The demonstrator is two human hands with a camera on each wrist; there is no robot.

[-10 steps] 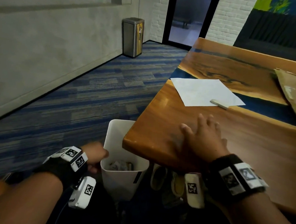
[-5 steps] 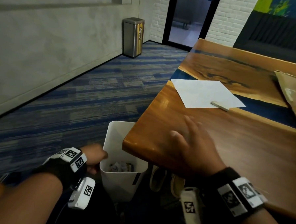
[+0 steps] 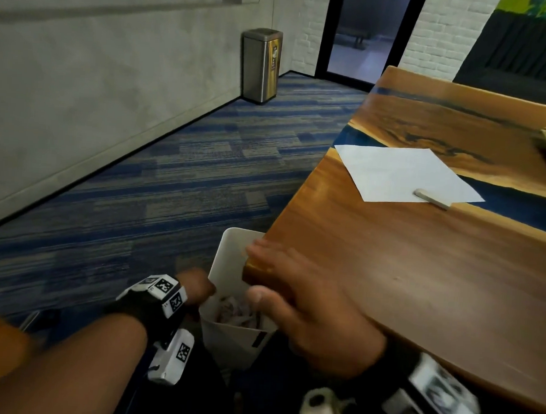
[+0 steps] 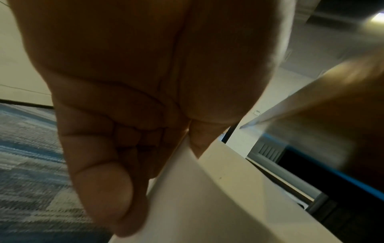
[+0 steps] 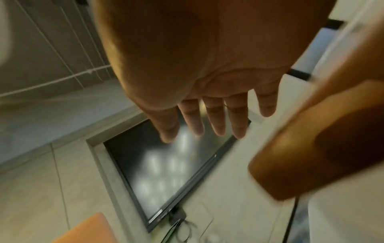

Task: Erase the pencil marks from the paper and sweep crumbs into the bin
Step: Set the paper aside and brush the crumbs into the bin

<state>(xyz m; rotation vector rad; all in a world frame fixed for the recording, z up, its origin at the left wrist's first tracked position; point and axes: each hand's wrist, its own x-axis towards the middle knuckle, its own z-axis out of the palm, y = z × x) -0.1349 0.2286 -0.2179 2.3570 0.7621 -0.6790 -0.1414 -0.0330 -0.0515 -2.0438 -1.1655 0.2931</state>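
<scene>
Moved since earlier frame: our right hand (image 3: 307,306) has slid from the tabletop to the near-left corner of the table (image 3: 419,278), fingers straight and spread, overhanging the white bin (image 3: 226,340) at lower centre. Left hand (image 3: 194,286): pinches the bin's rim, thumb inside, fingers curled outside. Paper (image 3: 400,174): flat, upper right of frame, well apart from both hands. Eraser (image 3: 432,198): on the paper's near edge. Steel trash can (image 3: 261,65): upper centre, against the wall.

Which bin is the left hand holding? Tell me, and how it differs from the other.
The white bin, which the left hand grips by the rim under the table corner. It is open-topped, with scraps inside; the steel bin stands apart by the far wall.
</scene>
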